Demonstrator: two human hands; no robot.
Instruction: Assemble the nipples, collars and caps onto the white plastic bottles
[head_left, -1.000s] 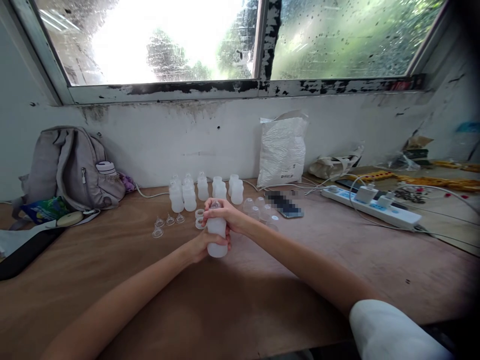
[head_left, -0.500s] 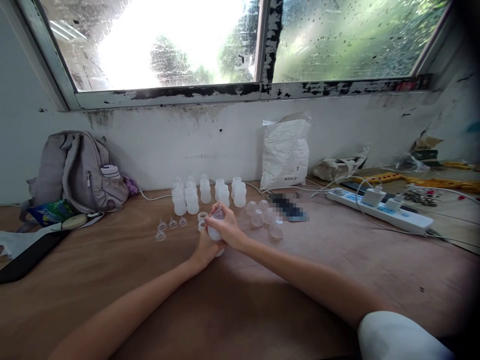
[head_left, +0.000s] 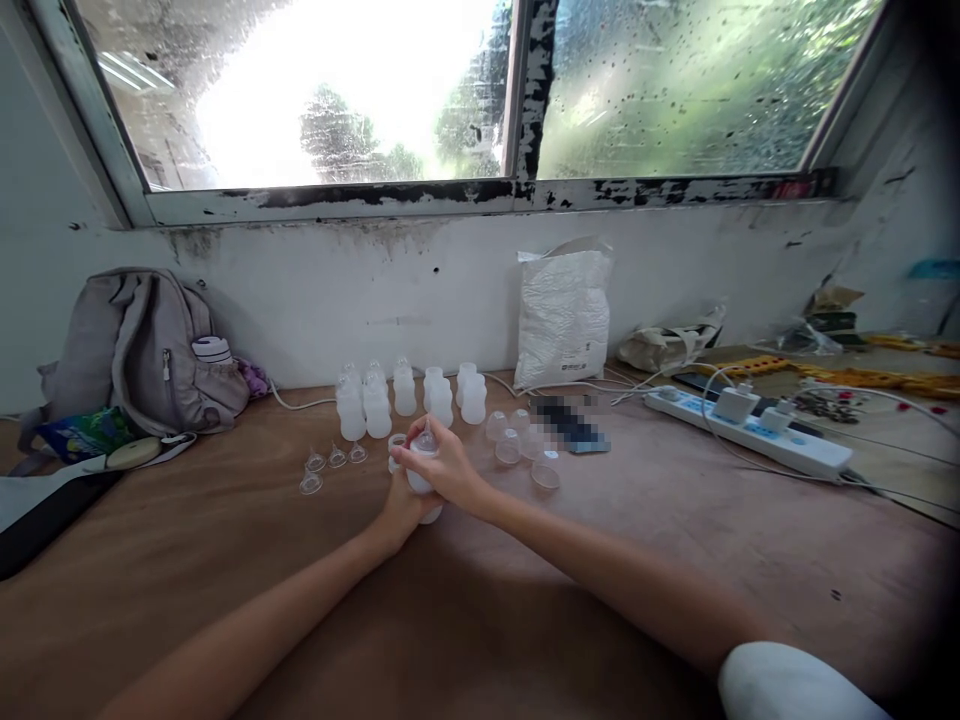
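Note:
A translucent white baby bottle with a clear nipple on top stands between my hands, close over the table. My left hand is wrapped round its body. The fingers of my right hand close round the collar just below the nipple. Behind my hands, several more white bottles stand in a group, some topped with nipples. Several loose clear nipples lie to the left. White ring collars sit beside my hands, partly hidden by them. Clear dome caps rest on the right.
A pixelated dark object lies right of the caps. Behind it leans a white plastic bag against the wall. A power strip with cables stretches across the right. A grey backpack and a black flat object are at left.
The view has shifted slightly, so things appear a little lower and further left. My right hand has turned a little on the bottle's collar; both hands keep hold of the bottle.

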